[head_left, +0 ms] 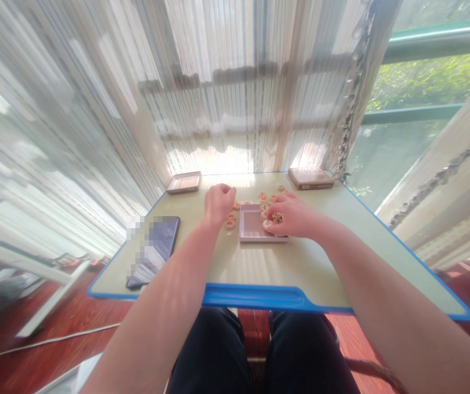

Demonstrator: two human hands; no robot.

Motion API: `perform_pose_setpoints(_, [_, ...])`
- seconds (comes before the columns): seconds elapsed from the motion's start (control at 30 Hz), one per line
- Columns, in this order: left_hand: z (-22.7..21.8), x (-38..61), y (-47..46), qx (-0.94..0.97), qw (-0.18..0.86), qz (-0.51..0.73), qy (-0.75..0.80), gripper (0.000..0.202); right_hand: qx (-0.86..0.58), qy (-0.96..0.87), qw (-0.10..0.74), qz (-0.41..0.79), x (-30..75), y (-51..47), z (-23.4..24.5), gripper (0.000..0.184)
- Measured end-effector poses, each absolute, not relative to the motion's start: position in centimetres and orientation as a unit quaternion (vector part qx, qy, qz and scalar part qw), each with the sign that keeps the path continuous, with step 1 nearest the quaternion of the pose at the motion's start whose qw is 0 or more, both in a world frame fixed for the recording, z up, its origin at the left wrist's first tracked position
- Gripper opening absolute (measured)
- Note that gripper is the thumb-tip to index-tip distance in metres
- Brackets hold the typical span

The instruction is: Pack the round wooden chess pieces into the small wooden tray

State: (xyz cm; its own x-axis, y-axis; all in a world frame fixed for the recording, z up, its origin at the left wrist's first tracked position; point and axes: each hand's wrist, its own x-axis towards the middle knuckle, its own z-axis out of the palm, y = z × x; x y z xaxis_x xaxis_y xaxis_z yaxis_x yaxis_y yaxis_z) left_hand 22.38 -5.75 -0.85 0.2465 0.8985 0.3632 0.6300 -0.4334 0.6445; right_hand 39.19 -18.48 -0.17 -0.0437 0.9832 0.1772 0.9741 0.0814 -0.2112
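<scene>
Cream discs (267, 225) beneath arched right hand (291, 215), left hand (219, 201) curled, forearms (183, 273) converging

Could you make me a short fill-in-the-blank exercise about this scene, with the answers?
1. The bare right hand is over the ____ part of the shallow, greyish rectangular box.
2. The pale round pieces lying left of that box carry ____ markings.
3. A ____ border edges the pale yellowish tabletop.
4. On the tabletop's ____-hand side lies a dark, glossy, flat rectangular device.

Missing words: right; red; blue; left.
</scene>
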Motion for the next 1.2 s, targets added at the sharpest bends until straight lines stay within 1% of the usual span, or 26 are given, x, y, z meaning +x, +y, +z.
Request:
perform_pose_setpoints(0.23, [-0.73, 22.43, -5.81, 0.768, 0.178, 0.353, 0.504, 0.033, -0.68, -0.721, 0.128, 0.013, 38.97, -18.63, 0.01, 0.021])
perform_pose_setpoints(0.93, [-0.69, 22.52, -5.96, 0.78, 0.158, 0.363, 0.486, 0.028, -0.679, -0.722, 0.134, 0.004, 39.03, -18.26, -0.29, 0.021])
perform_pose_setpoints(1.1, [-0.93, 22.53, -5.83, 0.786, 0.151, 0.36, 0.48, 0.03, -0.683, -0.713, 0.157, 0.014, 39.3, -18.35, 0.04, 0.019])
perform_pose_setpoints(1.2, [-1.04, 22.63, -5.83, 0.789, 0.141, 0.357, 0.479, 0.03, -0.693, -0.698, 0.183, -0.004, 39.97, -18.24, 0.21, 0.019])
